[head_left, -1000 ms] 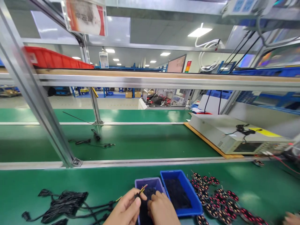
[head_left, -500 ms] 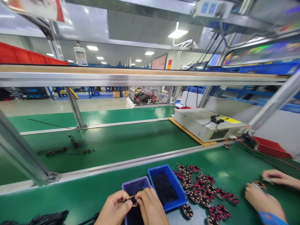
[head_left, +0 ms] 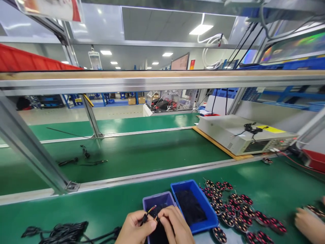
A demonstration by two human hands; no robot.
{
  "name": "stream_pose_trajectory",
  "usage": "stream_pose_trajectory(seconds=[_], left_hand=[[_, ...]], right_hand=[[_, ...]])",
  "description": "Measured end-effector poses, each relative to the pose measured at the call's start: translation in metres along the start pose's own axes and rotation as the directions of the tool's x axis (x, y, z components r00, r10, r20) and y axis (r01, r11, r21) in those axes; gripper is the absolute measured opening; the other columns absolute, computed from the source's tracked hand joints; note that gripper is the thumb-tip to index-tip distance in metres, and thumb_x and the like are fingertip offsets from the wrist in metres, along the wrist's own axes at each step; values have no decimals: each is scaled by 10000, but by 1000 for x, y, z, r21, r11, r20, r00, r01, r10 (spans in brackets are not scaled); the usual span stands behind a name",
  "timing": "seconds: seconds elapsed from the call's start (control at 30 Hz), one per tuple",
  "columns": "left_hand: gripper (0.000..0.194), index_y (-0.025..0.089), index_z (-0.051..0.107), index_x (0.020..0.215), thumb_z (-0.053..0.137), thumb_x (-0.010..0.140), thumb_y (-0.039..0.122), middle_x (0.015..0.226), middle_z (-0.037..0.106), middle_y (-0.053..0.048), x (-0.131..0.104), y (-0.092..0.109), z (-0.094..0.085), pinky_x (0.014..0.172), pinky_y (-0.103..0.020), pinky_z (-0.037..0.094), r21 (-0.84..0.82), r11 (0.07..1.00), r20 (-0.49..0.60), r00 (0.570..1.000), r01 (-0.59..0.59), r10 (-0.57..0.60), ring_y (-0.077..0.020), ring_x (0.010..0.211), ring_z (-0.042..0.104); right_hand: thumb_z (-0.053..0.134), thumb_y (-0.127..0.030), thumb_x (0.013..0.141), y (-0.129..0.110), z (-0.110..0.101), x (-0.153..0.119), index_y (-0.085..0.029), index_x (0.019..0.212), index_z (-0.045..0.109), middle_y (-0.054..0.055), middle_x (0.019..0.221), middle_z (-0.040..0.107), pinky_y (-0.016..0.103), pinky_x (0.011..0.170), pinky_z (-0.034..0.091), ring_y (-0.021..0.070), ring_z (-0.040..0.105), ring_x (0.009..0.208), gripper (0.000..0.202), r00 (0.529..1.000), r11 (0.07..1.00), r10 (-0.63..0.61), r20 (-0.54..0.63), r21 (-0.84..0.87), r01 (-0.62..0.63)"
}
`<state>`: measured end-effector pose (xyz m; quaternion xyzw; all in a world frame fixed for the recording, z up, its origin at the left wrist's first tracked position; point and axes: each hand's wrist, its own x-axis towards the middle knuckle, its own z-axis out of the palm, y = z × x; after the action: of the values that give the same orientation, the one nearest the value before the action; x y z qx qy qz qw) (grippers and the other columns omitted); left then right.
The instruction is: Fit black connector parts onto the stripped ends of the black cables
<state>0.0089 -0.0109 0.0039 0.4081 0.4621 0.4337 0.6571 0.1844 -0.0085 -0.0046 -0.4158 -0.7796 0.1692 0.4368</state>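
Note:
A black cable end with thin yellow and red wires is pinched between the thumb and fingers of my left hand, at the bottom centre. Beside it, my right hand has its thumb and fingertips pressed together at the wire ends; what lies between them is too small to make out. Both hands are over a purple bin with dark contents. A blue bin holding black material stands just right of it.
Many round red-and-copper coil parts lie right of the bins. Black cables are bundled at lower left. Another person's hand holds a coil part at far right. A grey instrument sits behind, beyond a metal rail.
The view has swung right to left across the scene, so things sit differently in frame. My fingers have shifted on the wires, and the black cable end now shows. The other person's hands are partly out of frame.

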Motion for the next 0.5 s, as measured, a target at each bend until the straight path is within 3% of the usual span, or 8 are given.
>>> stream_pose_trajectory(seconds=[0.17,0.5], left_hand=[[527,153,600,548,840,600,620,523,450,52,6,-14,-7,533,-244,225,43,990,-28,990,-134,136,-86,535,313],[485,158,644,570,788,668,611,594,516,21,6,-22,-10,607,-272,284,148,975,-36,985,-163,170,-121,592,371]], right_hand=[[430,-219,1042,-9,-7,5,-250,951,590,28,842,666,282,720,531,187,659,782,186,994,998,-64,-87,-3,64],[417,-269,1048,-14,-1,6,-239,919,606,45,788,665,326,664,512,202,642,726,230,981,998,-65,-182,-24,62]])
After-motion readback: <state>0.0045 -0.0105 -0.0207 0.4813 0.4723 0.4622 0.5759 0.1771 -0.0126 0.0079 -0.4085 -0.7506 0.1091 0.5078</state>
